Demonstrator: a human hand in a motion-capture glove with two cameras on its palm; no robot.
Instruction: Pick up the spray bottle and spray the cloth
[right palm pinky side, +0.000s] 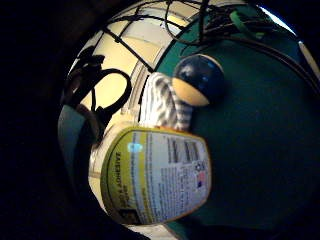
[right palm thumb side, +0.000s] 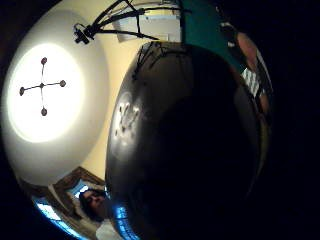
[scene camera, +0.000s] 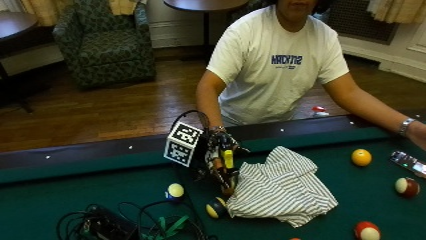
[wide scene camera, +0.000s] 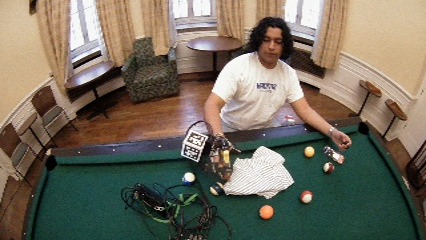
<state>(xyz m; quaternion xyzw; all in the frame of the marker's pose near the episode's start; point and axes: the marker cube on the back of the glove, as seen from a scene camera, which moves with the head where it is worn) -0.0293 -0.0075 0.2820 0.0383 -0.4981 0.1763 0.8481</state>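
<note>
On the green felt in the outside view, your gloved right hand (scene camera: 219, 155) wraps a yellow-labelled spray bottle (scene camera: 227, 167), striped cloth (scene camera: 283, 187) touching at its 3 o'clock. Little-finger palm view: bottle label (right palm pinky side: 155, 175) close against palm, cloth (right palm pinky side: 162, 102) and blue-yellow ball (right palm pinky side: 198, 80) beyond.

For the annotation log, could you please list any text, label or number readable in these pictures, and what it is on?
Spray bottle label: black print and a small flag mark, too blurred to read.
White T-shirt: dark blue chest print, blurred and unreadable.
Striped billiard ball: no number shows.
Nothing else carries readable text.
</note>
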